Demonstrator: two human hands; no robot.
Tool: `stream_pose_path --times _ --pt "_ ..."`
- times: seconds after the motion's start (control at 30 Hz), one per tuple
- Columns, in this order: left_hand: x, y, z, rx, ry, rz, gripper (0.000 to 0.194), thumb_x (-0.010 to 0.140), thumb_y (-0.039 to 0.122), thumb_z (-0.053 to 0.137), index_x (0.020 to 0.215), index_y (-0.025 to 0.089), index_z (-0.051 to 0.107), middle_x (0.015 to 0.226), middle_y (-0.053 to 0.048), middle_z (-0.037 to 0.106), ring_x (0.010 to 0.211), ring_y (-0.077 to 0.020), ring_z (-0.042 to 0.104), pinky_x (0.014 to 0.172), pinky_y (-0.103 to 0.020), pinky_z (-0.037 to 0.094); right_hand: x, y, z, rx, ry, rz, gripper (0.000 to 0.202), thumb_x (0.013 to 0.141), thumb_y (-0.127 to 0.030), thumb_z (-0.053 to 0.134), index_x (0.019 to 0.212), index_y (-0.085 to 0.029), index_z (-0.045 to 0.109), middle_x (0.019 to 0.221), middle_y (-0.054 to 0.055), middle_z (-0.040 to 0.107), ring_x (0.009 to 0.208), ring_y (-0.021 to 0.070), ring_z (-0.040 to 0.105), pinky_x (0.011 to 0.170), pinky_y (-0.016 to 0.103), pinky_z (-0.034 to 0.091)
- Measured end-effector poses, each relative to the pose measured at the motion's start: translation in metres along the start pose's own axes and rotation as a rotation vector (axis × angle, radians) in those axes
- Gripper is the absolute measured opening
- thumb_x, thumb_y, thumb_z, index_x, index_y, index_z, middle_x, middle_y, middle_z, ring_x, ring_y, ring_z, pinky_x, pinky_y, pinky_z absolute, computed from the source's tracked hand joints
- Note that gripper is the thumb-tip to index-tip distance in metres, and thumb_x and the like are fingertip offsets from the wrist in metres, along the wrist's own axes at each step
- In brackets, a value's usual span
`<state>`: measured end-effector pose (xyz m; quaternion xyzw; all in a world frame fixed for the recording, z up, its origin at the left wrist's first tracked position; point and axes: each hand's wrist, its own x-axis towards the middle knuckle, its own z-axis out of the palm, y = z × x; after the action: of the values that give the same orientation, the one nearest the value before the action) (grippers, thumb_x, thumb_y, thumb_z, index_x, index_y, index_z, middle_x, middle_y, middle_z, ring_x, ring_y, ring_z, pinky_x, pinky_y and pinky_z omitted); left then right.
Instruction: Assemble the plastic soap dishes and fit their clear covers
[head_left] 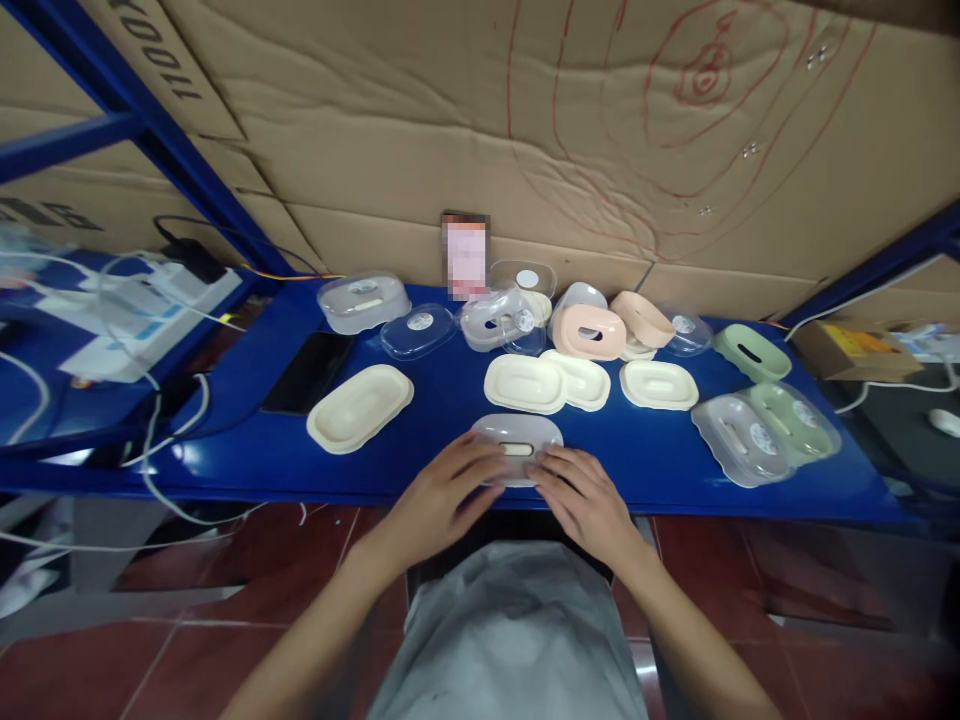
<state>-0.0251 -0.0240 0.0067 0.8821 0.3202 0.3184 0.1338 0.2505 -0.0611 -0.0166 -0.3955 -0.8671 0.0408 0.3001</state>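
A grey oval plastic soap box (517, 434) with a slot in its top sits at the front edge of the blue table. Through the slot something cream-coloured shows. My left hand (457, 482) grips its left side, fingers resting over the top. On the right side, my right hand (583, 490) holds the same box, with fingers bent over the rim. Just behind it lie a cream oval tray (525, 385) and a second one partly under it (589, 382). Another cream tray (660, 385) rests to the right, and a larger-looking one (360, 408) to the left.
A black phone-like slab (309, 372) lies at left beside power strips (150, 320) and loose cables. Clear lids (418, 332), a pink box (589, 332) and a green box (752, 352) stand along the back. Lidded grey and green boxes (742, 440) are at right.
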Motion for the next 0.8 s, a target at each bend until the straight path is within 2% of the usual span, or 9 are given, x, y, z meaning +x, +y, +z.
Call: stream_pose_path --times 0.07,0.13,0.2,0.3,0.4,0.5,0.63,0.7,0.8 --pt "0.024 -0.018 -0.014 0.007 0.061 -0.043 0.031 0.109 0.022 0.05 0.137 0.026 0.064 0.137 -0.01 0.071 0.129 -0.0228 0.069 0.112 -0.044 0.059 0.001 -0.001 0.0 0.014 0.003 0.02 0.043 0.107 -0.016 0.058 0.148 -0.027 0.062 0.135 0.01 0.074 0.137 0.0269 0.064 0.112 0.051 0.056" --pt "0.058 -0.046 -0.025 0.125 0.099 -0.147 0.032 0.108 0.027 0.05 0.136 0.023 0.065 0.139 -0.011 0.07 0.134 -0.0251 0.066 0.117 -0.047 0.053 0.001 -0.001 0.001 0.023 0.002 0.038 0.044 0.107 -0.017 0.058 0.149 -0.027 0.061 0.136 0.01 0.073 0.137 0.0271 0.063 0.112 0.051 0.055" --pt "0.094 -0.08 -0.031 0.225 0.086 -0.254 0.043 0.105 0.03 0.054 0.146 0.017 0.059 0.151 -0.016 0.063 0.144 -0.0291 0.057 0.123 -0.051 0.045 0.0 -0.001 0.002 0.023 0.006 0.055 0.044 0.107 -0.017 0.058 0.15 -0.027 0.061 0.136 0.011 0.073 0.137 0.0274 0.063 0.112 0.051 0.055" --pt "0.137 -0.123 -0.028 0.266 0.051 -0.316 0.057 0.097 0.03 0.065 0.15 0.011 0.056 0.155 -0.021 0.06 0.146 -0.0368 0.055 0.122 -0.057 0.043 -0.002 -0.001 0.003 0.016 0.022 0.083 0.042 0.107 -0.018 0.058 0.148 -0.027 0.063 0.136 0.011 0.072 0.138 0.0276 0.063 0.112 0.05 0.056" --pt "0.154 -0.143 -0.021 0.285 0.027 -0.342 0.053 0.096 0.028 0.064 0.147 0.014 0.061 0.143 -0.019 0.07 0.132 -0.0366 0.066 0.114 -0.056 0.05 -0.004 -0.001 0.004 0.008 0.039 0.096 0.04 0.107 -0.017 0.058 0.145 -0.025 0.064 0.135 0.011 0.072 0.139 0.0277 0.062 0.112 0.049 0.056" --pt "0.146 -0.135 -0.019 0.298 0.088 -0.346 0.046 0.104 0.027 0.055 0.148 0.016 0.061 0.144 -0.017 0.07 0.132 -0.0345 0.067 0.113 -0.054 0.051 -0.003 -0.002 0.004 0.009 0.032 0.095 0.041 0.107 -0.016 0.058 0.146 -0.026 0.063 0.135 0.011 0.073 0.138 0.0282 0.063 0.11 0.05 0.058" --pt "0.105 -0.087 -0.023 0.298 0.221 -0.291 0.046 0.111 0.03 0.048 0.157 0.024 0.053 0.159 -0.01 0.06 0.148 -0.0276 0.056 0.125 -0.05 0.044 -0.003 -0.002 0.005 0.009 0.033 0.149 0.056 0.107 -0.017 0.057 0.16 -0.031 0.049 0.145 0.012 0.066 0.144 0.031 0.059 0.114 0.054 0.057" --pt "0.074 -0.056 -0.022 0.268 0.294 -0.118 0.052 0.109 0.026 0.057 0.16 0.031 0.049 0.16 -0.006 0.06 0.148 -0.0263 0.056 0.125 -0.05 0.046 -0.005 -0.001 0.005 -0.011 0.101 0.205 0.071 0.106 -0.023 0.062 0.169 -0.033 0.031 0.161 0.016 0.051 0.153 0.0357 0.048 0.117 0.061 0.053" --pt "0.029 -0.017 -0.012 0.225 0.22 0.008 0.067 0.106 0.013 0.059 0.166 0.034 0.04 0.161 -0.006 0.058 0.15 -0.0253 0.055 0.123 -0.049 0.051 -0.009 0.002 0.005 -0.033 0.196 0.254 0.097 0.101 -0.032 0.072 0.174 -0.036 0.009 0.179 0.017 0.019 0.164 0.0426 0.026 0.121 0.071 0.045"
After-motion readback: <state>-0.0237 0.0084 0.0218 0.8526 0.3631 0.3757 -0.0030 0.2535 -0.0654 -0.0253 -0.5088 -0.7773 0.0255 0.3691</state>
